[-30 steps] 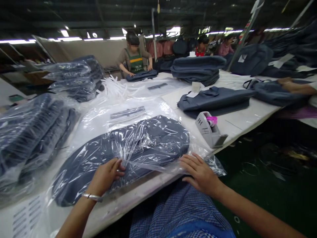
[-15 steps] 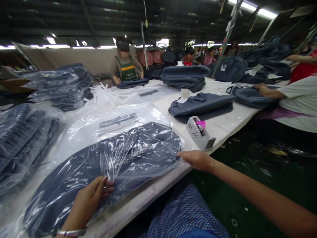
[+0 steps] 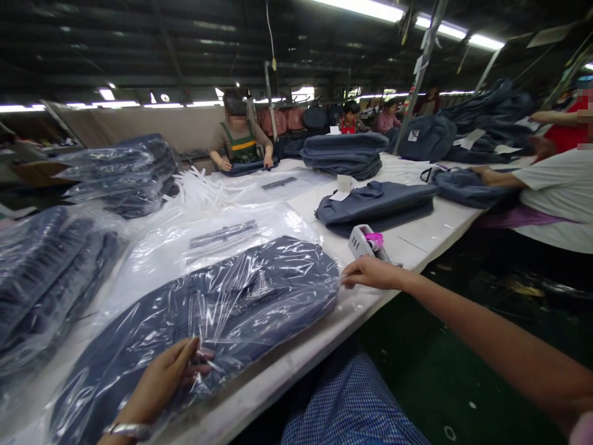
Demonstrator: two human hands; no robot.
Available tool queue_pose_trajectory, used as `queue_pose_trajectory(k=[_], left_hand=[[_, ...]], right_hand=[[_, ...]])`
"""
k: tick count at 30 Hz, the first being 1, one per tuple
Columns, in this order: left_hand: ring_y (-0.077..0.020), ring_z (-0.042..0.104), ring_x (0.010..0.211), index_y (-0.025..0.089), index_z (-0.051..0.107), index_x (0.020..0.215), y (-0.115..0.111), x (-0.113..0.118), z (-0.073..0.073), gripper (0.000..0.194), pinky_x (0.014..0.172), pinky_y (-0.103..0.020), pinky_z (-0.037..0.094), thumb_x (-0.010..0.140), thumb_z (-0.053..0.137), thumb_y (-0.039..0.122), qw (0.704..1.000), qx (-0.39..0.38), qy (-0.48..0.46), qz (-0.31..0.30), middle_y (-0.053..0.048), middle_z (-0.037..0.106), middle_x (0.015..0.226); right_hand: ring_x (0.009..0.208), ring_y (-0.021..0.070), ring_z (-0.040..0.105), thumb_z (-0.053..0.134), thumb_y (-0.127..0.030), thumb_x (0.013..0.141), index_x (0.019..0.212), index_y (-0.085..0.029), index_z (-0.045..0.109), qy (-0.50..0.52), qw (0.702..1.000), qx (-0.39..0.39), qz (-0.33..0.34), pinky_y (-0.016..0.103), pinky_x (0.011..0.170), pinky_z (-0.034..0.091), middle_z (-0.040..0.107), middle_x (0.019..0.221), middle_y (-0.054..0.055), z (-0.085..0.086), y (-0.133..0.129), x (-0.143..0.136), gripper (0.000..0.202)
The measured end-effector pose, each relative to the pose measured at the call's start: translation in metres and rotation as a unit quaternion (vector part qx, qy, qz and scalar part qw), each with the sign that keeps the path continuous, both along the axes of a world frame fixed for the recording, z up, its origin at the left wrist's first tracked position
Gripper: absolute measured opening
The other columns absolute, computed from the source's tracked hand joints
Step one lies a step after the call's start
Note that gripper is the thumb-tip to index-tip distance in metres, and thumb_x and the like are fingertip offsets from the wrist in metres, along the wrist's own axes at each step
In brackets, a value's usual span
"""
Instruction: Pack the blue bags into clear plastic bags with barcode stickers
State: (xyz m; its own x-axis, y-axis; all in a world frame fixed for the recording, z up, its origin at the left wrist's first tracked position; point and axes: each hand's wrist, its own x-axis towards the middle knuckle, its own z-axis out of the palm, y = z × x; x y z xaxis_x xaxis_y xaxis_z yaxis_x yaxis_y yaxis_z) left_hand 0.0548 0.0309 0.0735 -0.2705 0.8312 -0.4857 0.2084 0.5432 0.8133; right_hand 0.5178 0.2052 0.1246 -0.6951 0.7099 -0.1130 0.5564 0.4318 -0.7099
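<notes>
A dark blue bag in a clear plastic sleeve (image 3: 259, 296) lies flat along the near edge of the white table. My left hand (image 3: 171, 374) grips the sleeve's near side, the thumb on top and the other fingers beneath the film. At the sleeve's right end, my right hand (image 3: 365, 274) pinches the film with thumb and fingers together. Just behind that hand stands a grey tape dispenser (image 3: 360, 240) with a pink roll, partly hidden by it. Flat clear plastic bags (image 3: 222, 238) with dark printed strips lie beyond the bagged item.
Wrapped bags are stacked at the left (image 3: 46, 272). White strips (image 3: 201, 188) lie mid-table. Unwrapped blue bags (image 3: 375, 204) sit farther back. A person in a green apron (image 3: 243, 139) works across the table; another in a white shirt (image 3: 556, 198) handles a bag at right.
My right hand has moved up and slightly right along the sleeve's end, now covering part of the dispenser. My left hand stays nearly in place. The view has tilted up slightly.
</notes>
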Motion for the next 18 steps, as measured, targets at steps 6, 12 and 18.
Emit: queue_pose_trajectory(k=[6, 12, 18], left_hand=[[-0.0260, 0.071, 0.083, 0.019, 0.067, 0.085, 0.000, -0.008, -0.015, 0.059, 0.062, -0.027, 0.056, 0.066, 0.061, 0.075, 1.000, -0.006, -0.010, -0.005, -0.008, 0.074, 0.090], [-0.0268, 0.071, 0.088, 0.020, 0.065, 0.089, -0.001, -0.013, -0.020, 0.056, 0.067, -0.028, 0.058, 0.071, 0.057, 0.073, 1.000, -0.007, 0.010, -0.006, -0.008, 0.074, 0.096], [-0.0297, 0.070, 0.092, 0.021, 0.066, 0.087, -0.003, -0.011, -0.018, 0.061, 0.074, -0.033, 0.059, 0.063, 0.060, 0.077, 1.000, -0.009, -0.004, 0.013, -0.008, 0.074, 0.095]], right_hand=[[0.069, 0.0176, 0.064, 0.065, -0.047, 0.079, 0.084, -0.016, 0.074, 0.002, 0.999, 0.019, -0.050, 0.027, 0.067, 0.046, 0.072, 0.075, 0.004, 0.005, 0.015, 0.002, 0.033], [0.076, 0.0196, 0.066, 0.071, -0.044, 0.074, 0.085, -0.018, 0.076, -0.039, 0.999, -0.010, -0.008, 0.027, 0.072, 0.047, 0.074, 0.082, 0.004, 0.022, 0.017, 0.024, 0.029], [0.078, 0.0197, 0.065, 0.064, -0.048, 0.080, 0.089, -0.015, 0.072, 0.106, 0.986, 0.017, -0.131, 0.031, 0.076, 0.050, 0.072, 0.083, 0.006, 0.007, 0.012, 0.018, 0.036]])
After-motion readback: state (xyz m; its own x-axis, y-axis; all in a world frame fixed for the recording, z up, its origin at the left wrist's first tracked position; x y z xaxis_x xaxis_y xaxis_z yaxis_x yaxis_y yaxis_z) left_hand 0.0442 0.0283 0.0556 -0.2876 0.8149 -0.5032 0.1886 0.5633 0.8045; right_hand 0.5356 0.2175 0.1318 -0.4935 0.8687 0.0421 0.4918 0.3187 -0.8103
